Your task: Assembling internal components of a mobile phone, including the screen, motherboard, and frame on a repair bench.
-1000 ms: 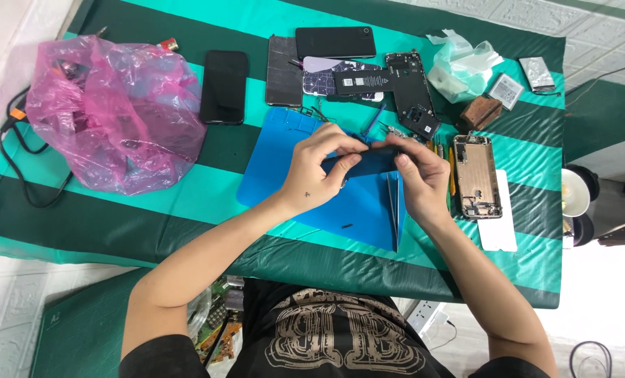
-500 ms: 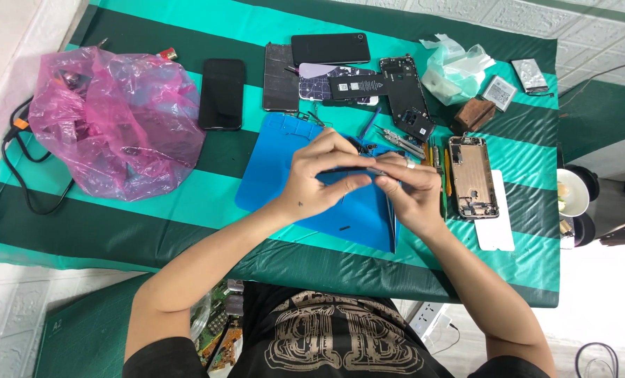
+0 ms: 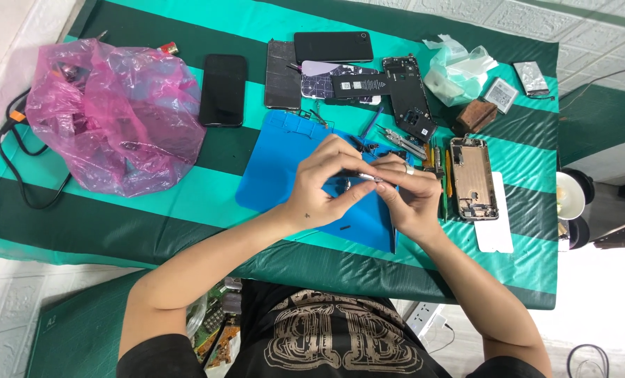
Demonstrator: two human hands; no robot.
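- A small dark part point(image 3: 349, 183) sits pinched between both hands above the blue work mat point(image 3: 277, 168), raised off the mat and turned toward the head so it can be worked up close; what the part is I cannot tell, since fingers hide most of it
- The left hand point(image 3: 326, 185) curls over it from 9 o'clock, thumb and fingertips closed together on the part to steady it
- The right hand point(image 3: 412, 199) meets it from 3 o'clock, fingers clamped on a thin silvery tool point(image 3: 368, 176) whose tip points at the part
- Loose tweezers and small tools point(image 3: 403, 142) lie at 1 o'clock of the hands, within easy reach
- A gold phone frame point(image 3: 472, 178) lies open-side up just at 3 o'clock of the right hand, resting partly on a white sheet point(image 3: 496, 234)
- At 12 o'clock, a battery point(image 3: 358, 85), a bare dark phone frame point(image 3: 410, 98) and two dark phones point(image 3: 223, 89) lie flat along the striped green cloth point(image 3: 186, 203), kept apart from the mat
- Well off at 9 o'clock a pink plastic bag point(image 3: 113, 115) slumps, with a black cable point(image 3: 18, 175) trailing beside it
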